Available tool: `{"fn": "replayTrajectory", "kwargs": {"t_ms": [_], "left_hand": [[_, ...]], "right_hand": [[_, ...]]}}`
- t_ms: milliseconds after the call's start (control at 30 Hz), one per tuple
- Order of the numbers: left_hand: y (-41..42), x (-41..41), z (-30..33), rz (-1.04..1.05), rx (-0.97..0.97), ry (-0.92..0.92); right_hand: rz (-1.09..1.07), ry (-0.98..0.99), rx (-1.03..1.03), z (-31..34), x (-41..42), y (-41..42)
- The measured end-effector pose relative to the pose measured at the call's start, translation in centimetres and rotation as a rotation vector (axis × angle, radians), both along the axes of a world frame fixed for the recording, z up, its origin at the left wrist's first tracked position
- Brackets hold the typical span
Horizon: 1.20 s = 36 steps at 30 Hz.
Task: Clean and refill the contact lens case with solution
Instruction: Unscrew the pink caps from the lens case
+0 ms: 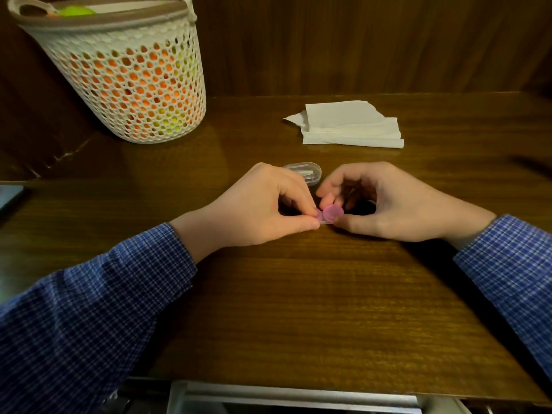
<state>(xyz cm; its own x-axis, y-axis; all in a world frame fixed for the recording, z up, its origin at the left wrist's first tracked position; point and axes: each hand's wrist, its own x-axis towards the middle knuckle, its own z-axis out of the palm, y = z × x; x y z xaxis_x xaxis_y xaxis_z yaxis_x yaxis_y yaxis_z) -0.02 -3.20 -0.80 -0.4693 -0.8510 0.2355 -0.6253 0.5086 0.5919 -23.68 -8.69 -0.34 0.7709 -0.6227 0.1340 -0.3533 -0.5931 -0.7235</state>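
Observation:
A small pink contact lens case [328, 215] lies on the wooden table [298, 294] between my two hands. My left hand [254, 210] pinches its left end with thumb and forefinger. My right hand [382, 201] curls over its right side, with the thumb and fingertips round the pink right cap. Most of the case is hidden by my fingers. No solution bottle is visible.
A small clear plastic box [307, 171] sits just behind my hands. Folded white tissues [349, 127] lie further back on the right. A white mesh basket [125, 76] holding orange and green items stands at the back left. A dark flat object [9, 198] lies at the left edge.

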Motion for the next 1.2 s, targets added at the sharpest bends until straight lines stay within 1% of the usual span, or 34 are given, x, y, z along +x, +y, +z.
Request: {"fn": "replayTrajectory", "kwargs": {"t_ms": [233, 400, 500, 600, 667, 767, 800, 867, 933, 1000, 1200], "left_hand": [[-0.1, 0.0, 0.0, 0.000, -0.001, -0.009], [-0.2, 0.1, -0.2, -0.002, -0.006, -0.002], [-0.1, 0.0, -0.3, 0.006, 0.001, 0.010], [-0.1, 0.0, -0.3, 0.007, 0.002, 0.019], [-0.1, 0.0, -0.3, 0.005, 0.001, 0.021], [-0.1, 0.0, -0.3, 0.005, 0.001, 0.018], [-0.1, 0.0, -0.3, 0.004, 0.000, 0.018], [-0.1, 0.0, -0.3, 0.002, 0.000, 0.019], [-0.2, 0.0, -0.3, 0.001, 0.000, 0.023], [-0.2, 0.1, -0.4, 0.001, -0.001, 0.024], [-0.3, 0.0, -0.8, 0.021, 0.004, 0.047]], "right_hand": [[0.022, -0.073, 0.089, 0.3, -0.3, -0.2], [0.000, -0.209, 0.250, 0.4, -0.8, -0.9], [-0.030, -0.306, 0.396, 0.3, -1.0, -1.4], [-0.063, -0.348, 0.479, 0.1, -1.1, -1.8], [-0.098, -0.327, 0.423, 0.0, -1.2, -1.9], [-0.213, -0.178, 0.140, -0.3, -1.2, -2.0], [-0.240, -0.154, 0.084, -0.5, -1.1, -2.0], [-0.297, -0.127, 0.019, -0.6, -1.0, -2.0], [-0.358, -0.054, -0.071, -0.8, -0.9, -2.1], [-0.393, 0.006, -0.117, -0.9, -1.0, -2.3], [-0.397, 0.064, -0.107, -0.9, -0.9, -2.4]]}}
